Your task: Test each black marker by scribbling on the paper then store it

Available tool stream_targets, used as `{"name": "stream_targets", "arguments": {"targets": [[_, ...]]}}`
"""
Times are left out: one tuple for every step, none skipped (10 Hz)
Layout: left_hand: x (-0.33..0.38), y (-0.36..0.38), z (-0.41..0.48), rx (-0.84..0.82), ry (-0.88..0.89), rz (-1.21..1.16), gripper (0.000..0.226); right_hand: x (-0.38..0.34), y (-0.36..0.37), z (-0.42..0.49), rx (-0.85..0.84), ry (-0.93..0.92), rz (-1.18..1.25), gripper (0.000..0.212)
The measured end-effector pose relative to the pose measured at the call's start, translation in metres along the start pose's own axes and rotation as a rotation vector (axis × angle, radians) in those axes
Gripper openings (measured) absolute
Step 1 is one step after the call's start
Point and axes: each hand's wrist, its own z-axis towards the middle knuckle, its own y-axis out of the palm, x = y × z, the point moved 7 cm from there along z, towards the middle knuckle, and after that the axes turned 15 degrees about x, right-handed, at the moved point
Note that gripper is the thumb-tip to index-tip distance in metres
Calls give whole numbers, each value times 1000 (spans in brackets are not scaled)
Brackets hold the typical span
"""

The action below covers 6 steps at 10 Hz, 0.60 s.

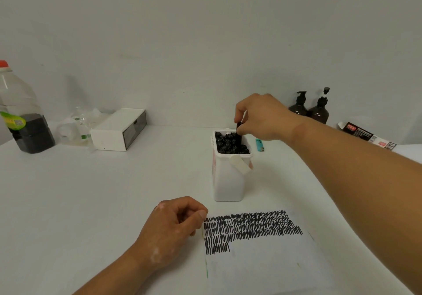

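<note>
A white tub (228, 180) stands mid-table, packed with several upright black markers (228, 144). My right hand (262, 116) hovers over the tub's far right corner, its fingertips pinched on the top of one black marker (238, 127) that stands partly inside the tub. A sheet of white paper (269, 262) lies in front of the tub, with rows of black scribbles (249, 226) across its upper part. My left hand (173, 226) rests on the table at the paper's top left corner, fingers curled, holding nothing.
A white drawer box (114, 132) and a large bottle with dark liquid (22, 121) stand at the back left. Two dark pump bottles (310, 108) stand at the back right, with a green lighter (259, 145) beside the tub and a printed packet (365, 136).
</note>
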Motion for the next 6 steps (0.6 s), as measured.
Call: {"name": "stream_targets", "arguments": {"targets": [[-1, -1, 1, 18, 18, 21, 10, 0, 1, -4, 16, -10, -24, 15], [0, -2, 1, 22, 14, 12, 10, 0, 11, -14, 0, -55, -120, 11], [-1, -2, 1, 23, 20, 15, 12, 7, 19, -20, -8, -9, -86, 13], [-2, -3, 3, 36, 33, 16, 11, 13, 24, -24, -32, 15, -78, 17], [-3, -2, 4, 33, 35, 32, 10, 12, 27, -26, -74, 37, -64, 24], [-5, -5, 5, 58, 26, 15, 8, 14, 23, -29, -57, 66, -31, 28]]}}
